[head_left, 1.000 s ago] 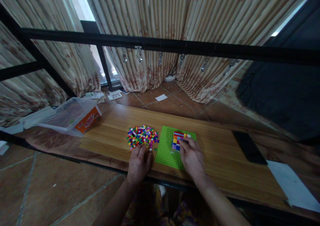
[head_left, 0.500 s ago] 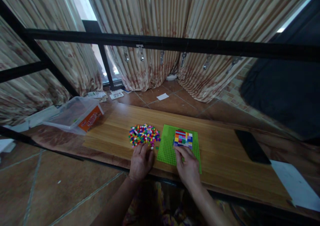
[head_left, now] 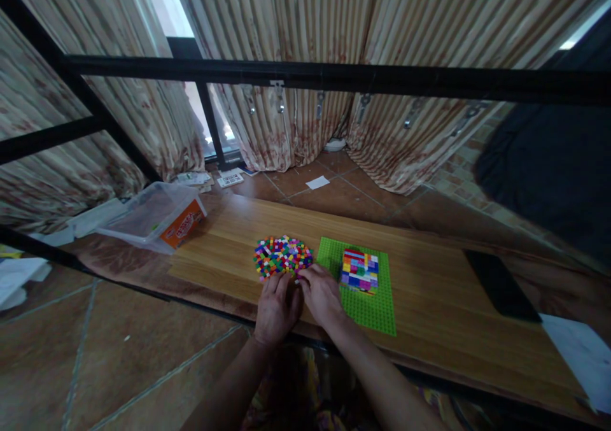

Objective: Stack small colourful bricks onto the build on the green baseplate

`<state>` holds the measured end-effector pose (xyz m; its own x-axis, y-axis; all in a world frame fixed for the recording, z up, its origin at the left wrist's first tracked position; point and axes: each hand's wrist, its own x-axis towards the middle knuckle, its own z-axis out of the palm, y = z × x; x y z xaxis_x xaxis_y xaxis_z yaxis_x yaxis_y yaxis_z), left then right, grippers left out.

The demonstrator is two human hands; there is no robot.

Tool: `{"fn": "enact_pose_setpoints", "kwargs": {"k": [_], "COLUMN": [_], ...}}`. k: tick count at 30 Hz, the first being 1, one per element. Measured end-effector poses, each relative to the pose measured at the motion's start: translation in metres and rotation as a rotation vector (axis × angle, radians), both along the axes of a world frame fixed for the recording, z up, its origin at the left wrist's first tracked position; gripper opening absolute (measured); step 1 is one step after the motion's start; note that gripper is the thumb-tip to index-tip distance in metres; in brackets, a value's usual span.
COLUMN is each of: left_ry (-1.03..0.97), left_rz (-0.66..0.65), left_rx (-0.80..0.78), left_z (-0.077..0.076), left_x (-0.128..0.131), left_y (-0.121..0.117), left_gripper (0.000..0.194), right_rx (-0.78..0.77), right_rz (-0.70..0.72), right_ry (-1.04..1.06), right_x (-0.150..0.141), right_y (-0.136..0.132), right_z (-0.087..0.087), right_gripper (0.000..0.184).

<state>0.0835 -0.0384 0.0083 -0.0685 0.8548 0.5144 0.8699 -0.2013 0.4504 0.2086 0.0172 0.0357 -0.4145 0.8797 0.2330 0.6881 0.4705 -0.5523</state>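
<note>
The left hand (head_left: 278,310) bends its fingers at the near edge of a brick heap (head_left: 282,254); the right hand (head_left: 322,293) has its fingertips drawn together at the same edge. Whether either grip pinches a brick, I cannot tell. Just right lies one studded green baseplate (head_left: 370,316) bearing one blocky, roughly square brick build (head_left: 360,269) in red, yellow, blue, white and purple. The single heap, small plastic bricks too many to count, sits left of it on the wood-grained bench (head_left: 229,233). Farther left stands one clear plastic box (head_left: 147,211) with an orange label. Beyond, six metal clips (head_left: 363,106) hang from a black bar (head_left: 324,74) before pleated, striped curtains (head_left: 300,23).
</note>
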Motion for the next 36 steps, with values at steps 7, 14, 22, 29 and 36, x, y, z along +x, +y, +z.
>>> {"fn": "enact_pose_setpoints", "kwargs": {"k": [7, 14, 22, 29, 36], "left_ry": [-0.006, -0.018, 0.001, 0.029, 0.041], "left_rz": [-0.007, -0.026, -0.001, 0.014, 0.029], "left_rx": [0.001, -0.013, 0.005, 0.016, 0.007], "left_z": [-0.002, 0.0, 0.0, -0.001, -0.004], "left_x": [-0.001, 0.0, 0.0, 0.001, 0.0], "left_y": [-0.001, -0.001, -0.001, -0.001, -0.001], "left_gripper": [0.034, 0.034, 0.034, 0.033, 0.035], "right_rx": [0.008, 0.03, 0.062, -0.017, -0.038], "right_rz": [0.008, 0.004, 0.003, -0.026, -0.131], "right_ry": [-0.113, -0.021, 0.226, 0.302, 0.333], "right_x": [-0.01, -0.009, 0.004, 0.025, 0.052], "right_y": [0.003, 0.001, -0.007, -0.026, -0.048], "right_z": [-0.002, -0.002, 0.001, 0.005, 0.005], "right_gripper": [0.02, 0.021, 0.026, 0.023, 0.025]}}
